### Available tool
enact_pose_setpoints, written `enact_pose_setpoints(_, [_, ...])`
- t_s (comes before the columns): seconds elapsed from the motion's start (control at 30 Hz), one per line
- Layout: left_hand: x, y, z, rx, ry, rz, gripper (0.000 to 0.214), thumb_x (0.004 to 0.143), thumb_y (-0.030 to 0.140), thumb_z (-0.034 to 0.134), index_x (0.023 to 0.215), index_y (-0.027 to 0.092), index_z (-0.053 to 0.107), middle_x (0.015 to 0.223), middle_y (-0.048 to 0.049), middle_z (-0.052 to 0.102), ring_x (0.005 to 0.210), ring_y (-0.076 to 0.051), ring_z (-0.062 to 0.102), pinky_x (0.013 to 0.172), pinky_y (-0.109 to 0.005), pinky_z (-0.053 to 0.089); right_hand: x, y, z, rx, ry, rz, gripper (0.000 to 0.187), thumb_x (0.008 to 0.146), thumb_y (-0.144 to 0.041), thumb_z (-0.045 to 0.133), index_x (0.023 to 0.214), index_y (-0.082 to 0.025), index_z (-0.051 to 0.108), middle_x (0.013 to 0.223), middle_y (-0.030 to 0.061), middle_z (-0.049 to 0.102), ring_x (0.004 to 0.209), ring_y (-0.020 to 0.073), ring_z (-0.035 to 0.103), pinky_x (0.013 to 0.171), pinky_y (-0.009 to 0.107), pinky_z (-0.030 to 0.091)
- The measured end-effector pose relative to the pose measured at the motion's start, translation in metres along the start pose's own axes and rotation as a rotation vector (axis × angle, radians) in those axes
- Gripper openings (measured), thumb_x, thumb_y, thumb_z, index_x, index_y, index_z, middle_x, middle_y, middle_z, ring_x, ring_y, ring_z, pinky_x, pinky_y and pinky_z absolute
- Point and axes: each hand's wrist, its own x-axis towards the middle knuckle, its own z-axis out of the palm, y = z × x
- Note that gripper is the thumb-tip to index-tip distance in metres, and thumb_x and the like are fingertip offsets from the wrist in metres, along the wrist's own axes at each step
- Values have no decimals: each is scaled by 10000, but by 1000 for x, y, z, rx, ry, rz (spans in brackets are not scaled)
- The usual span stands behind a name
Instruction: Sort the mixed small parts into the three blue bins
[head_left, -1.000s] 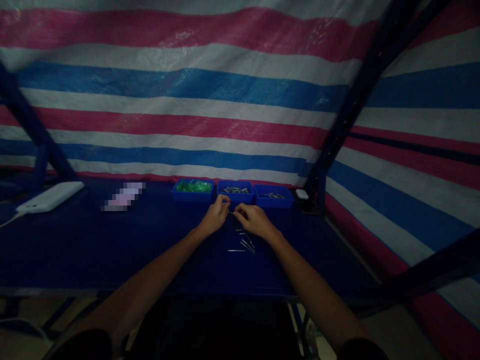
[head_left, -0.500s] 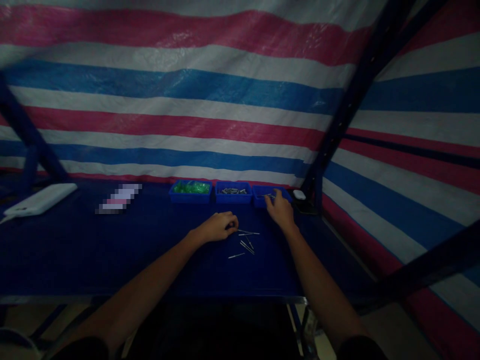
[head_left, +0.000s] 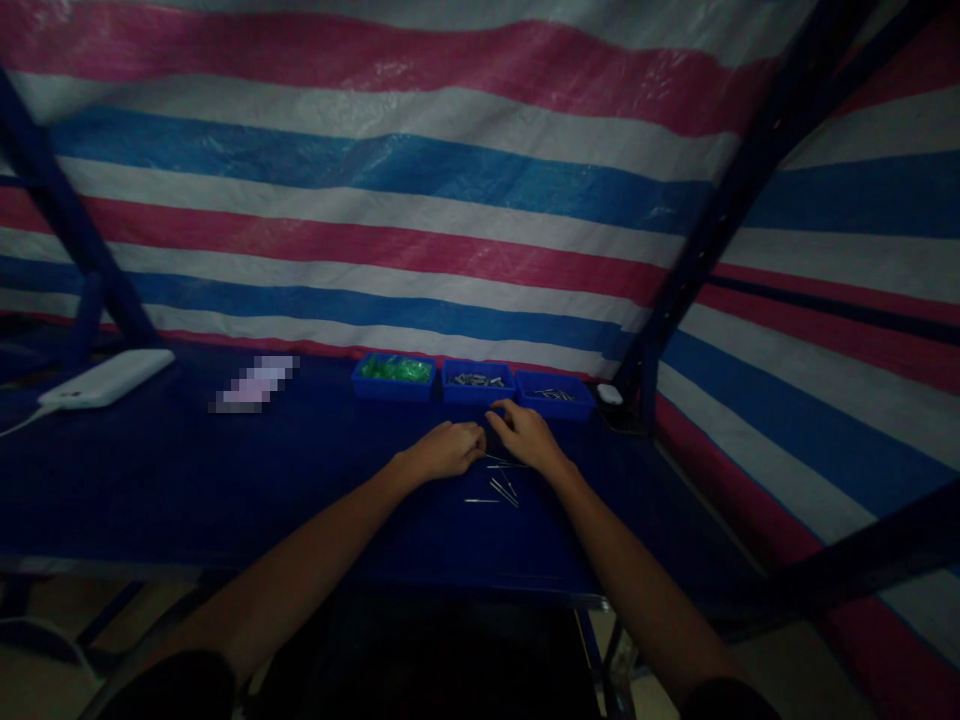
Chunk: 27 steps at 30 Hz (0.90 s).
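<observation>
My left hand [head_left: 448, 449] rests on the dark blue table [head_left: 187, 480] with its fingers curled into a loose fist; what it holds, if anything, is hidden. My right hand [head_left: 528, 436] lies just to its right, fingertips pinched together toward the left hand, apparently on something small and thin. Several thin metal pins [head_left: 499, 486] lie loose on the table just in front of both hands. Behind the hands stand three small blue trays: one with green pieces [head_left: 394, 377], one with metal parts [head_left: 477, 381], one with a few pins [head_left: 555, 394].
A white flat device [head_left: 105, 379] with a cable lies at the far left of the table. A blurred pale object [head_left: 255, 385] sits left of the trays. A small white item [head_left: 609, 394] lies by the dark blue frame post [head_left: 675, 290]. Striped tarpaulin hangs behind.
My right hand went out to the right-hand tray and has come back beside my left hand. My left hand stayed near the loose pins, fingers curled.
</observation>
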Motion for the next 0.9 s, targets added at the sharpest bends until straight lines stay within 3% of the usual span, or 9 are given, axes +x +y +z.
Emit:
enact_pose_setpoints(0.17, [3,-17,-1,-74,215,-177,212,871,249,345,851,160,536,860,-67,591,798,-181,567,728,-294,423,-1,2,4,49,-69,-97,212,797,-360,526,916,-194,584,561,-49,512,514,90,476,501,189,292])
enact_pose_setpoints(0.33, [5,-30,-4,-88,422,-279,289,900,289,281,815,158,524,808,-65,583,775,-183,557,718,-300,423,-2,-5,6,63,37,-150,257,811,-308,517,1039,-191,534,571,-54,488,519,92,473,515,191,309])
enact_pose_setpoints(0.57, [8,-26,3,-110,401,-244,262,889,281,323,802,156,536,798,-63,583,783,-181,557,730,-293,418,-1,-5,4,20,147,-168,189,837,-282,482,983,-190,558,601,-32,533,540,104,507,546,195,336])
enact_pose_setpoints(0.67, [9,-24,5,-146,400,-237,269,888,284,325,792,152,540,787,-62,585,771,-176,556,720,-286,417,-1,-5,0,-59,141,-193,131,849,-253,464,890,-192,572,652,-11,590,571,110,539,564,199,336])
enact_pose_setpoints(0.9, [9,-17,2,-285,401,-287,279,880,308,338,824,140,553,746,-36,591,713,-151,548,667,-258,403,-3,-15,-12,-257,103,-158,143,849,-294,481,901,-209,583,713,-1,657,642,132,605,559,208,318])
